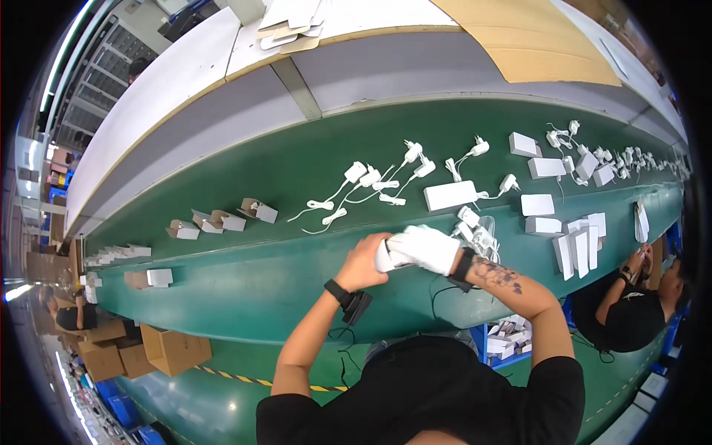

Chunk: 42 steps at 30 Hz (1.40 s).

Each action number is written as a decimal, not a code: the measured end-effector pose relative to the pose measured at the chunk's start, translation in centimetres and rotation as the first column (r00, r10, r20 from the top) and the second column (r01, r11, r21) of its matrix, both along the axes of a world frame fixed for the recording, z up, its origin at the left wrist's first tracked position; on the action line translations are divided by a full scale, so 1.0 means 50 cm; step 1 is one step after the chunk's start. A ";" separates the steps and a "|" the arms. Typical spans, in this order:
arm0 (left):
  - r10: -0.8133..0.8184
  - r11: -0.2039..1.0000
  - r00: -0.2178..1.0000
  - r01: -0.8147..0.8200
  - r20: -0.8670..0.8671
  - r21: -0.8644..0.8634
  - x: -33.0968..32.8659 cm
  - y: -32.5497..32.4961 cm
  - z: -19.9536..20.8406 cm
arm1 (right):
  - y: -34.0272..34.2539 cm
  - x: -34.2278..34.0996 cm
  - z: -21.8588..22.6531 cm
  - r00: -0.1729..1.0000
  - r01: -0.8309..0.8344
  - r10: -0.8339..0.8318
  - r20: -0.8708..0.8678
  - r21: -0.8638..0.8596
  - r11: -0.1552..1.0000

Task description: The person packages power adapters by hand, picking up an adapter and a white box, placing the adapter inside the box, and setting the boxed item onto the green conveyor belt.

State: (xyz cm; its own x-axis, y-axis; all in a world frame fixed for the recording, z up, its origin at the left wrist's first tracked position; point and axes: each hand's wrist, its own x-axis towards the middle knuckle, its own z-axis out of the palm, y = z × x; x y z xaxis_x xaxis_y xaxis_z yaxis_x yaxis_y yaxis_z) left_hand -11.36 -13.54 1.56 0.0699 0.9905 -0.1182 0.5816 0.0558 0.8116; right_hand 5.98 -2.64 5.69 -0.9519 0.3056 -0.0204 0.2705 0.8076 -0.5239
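Note:
A small white box is between my hands above the near side of the green bench, mostly hidden by fingers. My bare left hand is wrapped round its left end. White-gloved, my right hand closes over its other end from the right. Just right of the glove lies a bunch of white power adapters with coiled cables, some in clear plastic. Behind my hands a closed white box lies on the belt, next to a plug adapter.
Several white adapters with cables lie on the green belt. Open boxes stand to the left. White boxes are grouped to the right, near a co-worker. A blue crate of boxes stands below the bench edge.

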 end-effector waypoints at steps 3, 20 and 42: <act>0.026 0.998 0.997 -0.029 0.072 0.050 0.002 0.001 -0.026 | -0.008 -0.004 -0.025 0.982 0.096 -0.139 -0.126 -0.296 0.950; 0.511 0.679 0.459 -0.734 0.726 -0.014 -0.555 0.096 -0.259 | 0.194 -0.356 -0.241 0.928 0.322 -0.363 0.079 0.315 0.893; 0.205 0.919 -0.162 -0.309 0.965 -0.247 0.069 0.091 -0.035 | -0.072 0.015 -0.017 0.476 -0.202 -0.876 -0.073 -0.979 -0.028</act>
State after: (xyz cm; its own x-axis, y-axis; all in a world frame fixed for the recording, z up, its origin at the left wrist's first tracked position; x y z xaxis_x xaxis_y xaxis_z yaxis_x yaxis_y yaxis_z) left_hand -7.93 -8.98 -0.20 -0.2063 0.9641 -0.1669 -0.8722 -0.1038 0.4780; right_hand 6.71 -6.24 4.86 -0.5327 0.8157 -0.2255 -0.4826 -0.5116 -0.7109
